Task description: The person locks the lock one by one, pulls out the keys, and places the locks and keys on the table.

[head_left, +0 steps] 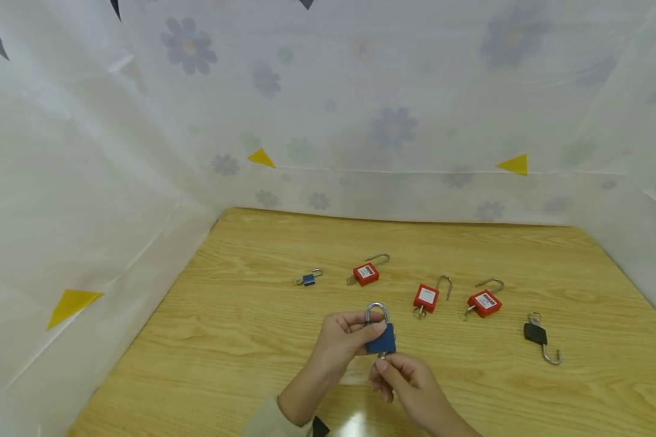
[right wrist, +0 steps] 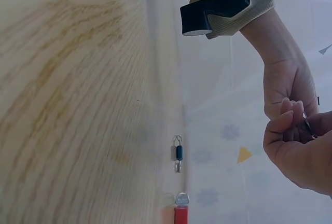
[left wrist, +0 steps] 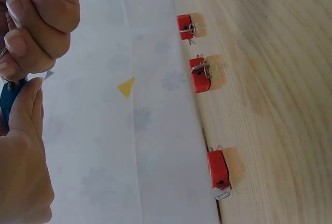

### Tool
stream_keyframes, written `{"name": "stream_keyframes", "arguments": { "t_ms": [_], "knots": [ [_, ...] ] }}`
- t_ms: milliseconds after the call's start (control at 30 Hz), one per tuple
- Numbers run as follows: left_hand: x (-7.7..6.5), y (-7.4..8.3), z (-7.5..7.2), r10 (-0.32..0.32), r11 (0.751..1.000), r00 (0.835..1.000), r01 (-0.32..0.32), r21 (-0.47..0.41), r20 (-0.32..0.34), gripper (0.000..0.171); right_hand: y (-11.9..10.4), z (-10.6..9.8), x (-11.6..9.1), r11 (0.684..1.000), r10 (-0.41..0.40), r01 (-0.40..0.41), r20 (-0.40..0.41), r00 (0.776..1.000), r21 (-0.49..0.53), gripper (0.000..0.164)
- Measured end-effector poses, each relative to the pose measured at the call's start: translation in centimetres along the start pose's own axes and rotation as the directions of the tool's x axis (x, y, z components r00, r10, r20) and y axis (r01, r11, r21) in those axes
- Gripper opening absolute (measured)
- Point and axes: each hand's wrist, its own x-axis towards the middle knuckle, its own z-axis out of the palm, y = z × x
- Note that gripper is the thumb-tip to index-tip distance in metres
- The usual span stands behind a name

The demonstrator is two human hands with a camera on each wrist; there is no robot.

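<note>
Upright over the table, a blue padlock (head_left: 380, 340) is pinched by my left hand (head_left: 333, 343), thumb across its front. Its silver shackle (head_left: 377, 308) points up, and both legs reach down to the body; whether it is latched I cannot tell. Below the lock, my right hand (head_left: 410, 382) pinches the key (head_left: 382, 357) at the underside of the body. Fingers hide most of the key. In the left wrist view only an edge of the blue padlock (left wrist: 7, 102) shows. A metal ring (right wrist: 308, 124) sticks out by the right hand in the right wrist view.
Beyond the hands lie a small blue padlock (head_left: 308, 279) and three red padlocks (head_left: 366, 274) (head_left: 426, 296) (head_left: 484, 303), shackles open, keys attached. A black padlock (head_left: 536, 334) with its shackle open lies at the right. White flowered sheeting (head_left: 328, 121) encloses the wooden table (head_left: 224, 352).
</note>
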Motion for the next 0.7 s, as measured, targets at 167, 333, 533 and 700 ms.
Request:
{"name": "stream_keyframes", "arguments": {
  "t_ms": [167,333,533,700],
  "knots": [
    [-0.05,0.05,0.00,0.000,1.000,1.000,0.000,0.000,-0.009,0.031,-0.03,0.21,-0.10,1.000,0.019,-0.020,-0.029,0.999,-0.012,0.026],
    [-0.05,-0.03,-0.01,-0.003,1.000,1.000,0.003,0.013,-0.014,0.030,-0.24,0.52,-0.34,0.990,0.138,-0.139,-0.069,0.988,-0.010,0.030],
    [0.02,-0.22,0.02,-0.008,1.000,1.000,0.009,0.017,-0.017,0.029,-0.49,0.36,-0.40,0.975,0.220,-0.219,-0.044,0.975,0.030,0.034],
    [0.02,-0.30,0.17,-0.012,1.000,1.000,0.013,0.014,-0.025,0.029,-0.73,0.25,-0.43,0.965,0.259,-0.258,-0.031,0.965,0.035,0.035]
  ]
}}
